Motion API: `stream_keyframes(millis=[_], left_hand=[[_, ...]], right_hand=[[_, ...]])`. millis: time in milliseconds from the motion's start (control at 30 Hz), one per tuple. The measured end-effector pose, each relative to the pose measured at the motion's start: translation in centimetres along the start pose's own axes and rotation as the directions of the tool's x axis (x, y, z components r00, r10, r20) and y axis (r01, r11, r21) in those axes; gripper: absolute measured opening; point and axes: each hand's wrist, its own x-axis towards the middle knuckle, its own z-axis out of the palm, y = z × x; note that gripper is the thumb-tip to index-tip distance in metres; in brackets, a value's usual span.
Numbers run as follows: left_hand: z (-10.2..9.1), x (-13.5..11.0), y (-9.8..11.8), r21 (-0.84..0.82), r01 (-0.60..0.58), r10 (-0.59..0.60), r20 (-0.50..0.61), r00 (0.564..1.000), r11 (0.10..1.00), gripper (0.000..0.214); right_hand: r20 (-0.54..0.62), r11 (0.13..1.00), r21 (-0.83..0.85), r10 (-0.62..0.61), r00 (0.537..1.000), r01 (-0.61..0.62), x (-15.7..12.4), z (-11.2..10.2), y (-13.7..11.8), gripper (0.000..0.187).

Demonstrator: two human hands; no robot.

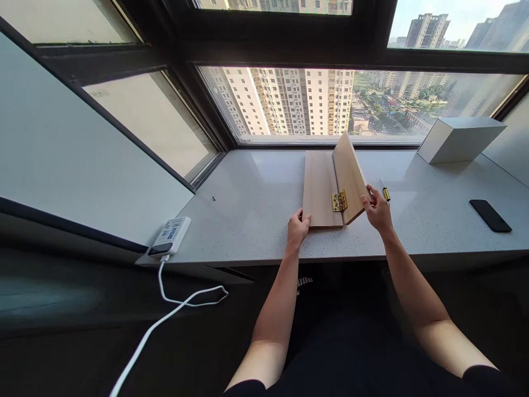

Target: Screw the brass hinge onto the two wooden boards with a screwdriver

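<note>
Two wooden boards meet along a seam and are joined by a brass hinge [339, 201] near their front end. The left board [320, 187] lies flat on the white counter. Tilted up at an angle is the right board [350, 176], leaning to the right. My left hand [298, 227] grips the flat board at its front left corner, thumb on top. With my right hand [377, 209] I hold the outer edge of the raised board, fingers closed on it. A screwdriver [386, 191] with a yellow and black handle lies just beyond my right hand.
A white box [460, 138] stands at the back right by the window, and a black phone [490, 215] lies at the right. On the left are a power strip [170, 236] with a white cable [155, 325] and a small dark piece [214, 198]. The counter's front edge [256, 261] runs before me.
</note>
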Motion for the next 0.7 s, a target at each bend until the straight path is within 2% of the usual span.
stream_keyframes(millis=[133, 233, 333, 400, 467, 567, 700], left_hand=[[-0.1, 0.0, 0.1, -0.043, 0.057, -0.055, 0.038, 0.998, 0.997, 0.046], [0.0, 0.0, 0.2, -0.075, 0.063, -0.061, 0.019, 0.998, 0.995, 0.045], [0.2, -0.1, 0.2, -0.169, 0.073, -0.077, -0.02, 0.997, 0.983, 0.048], [0.3, -0.2, 0.3, -0.226, 0.068, -0.088, -0.079, 0.993, 0.972, 0.052], [0.4, -0.3, 0.8, -0.251, 0.035, -0.074, -0.15, 0.986, 0.967, 0.056], [0.6, -0.2, 2.3, -0.277, -0.073, 0.016, -0.201, 0.979, 0.958, 0.061], [2.1, -0.1, 6.1, -0.258, -0.254, 0.213, -0.175, 0.961, 0.932, 0.06]], right_hand=[[0.082, 0.994, -0.07, -0.08, 0.993, 0.086, 0.3, 1.5, -2.8, 0.08], [0.064, 0.995, -0.068, -0.071, 0.995, 0.076, 0.2, 1.2, -2.4, 0.075], [0.01, 0.999, -0.014, 0.041, 0.999, -0.041, -0.3, -0.1, 0.0, 0.078], [0.001, 0.972, 0.101, 0.214, 0.977, -0.213, -0.9, -0.8, 2.2, 0.088], [0.01, 0.946, 0.147, 0.289, 0.957, -0.287, -1.7, -1.1, 4.3, 0.094], [0.033, 0.907, 0.208, 0.367, 0.93, -0.366, -2.7, -0.7, 6.7, 0.091], [0.038, 0.868, 0.262, 0.428, 0.903, -0.422, -3.4, 0.0, 8.6, 0.087]])
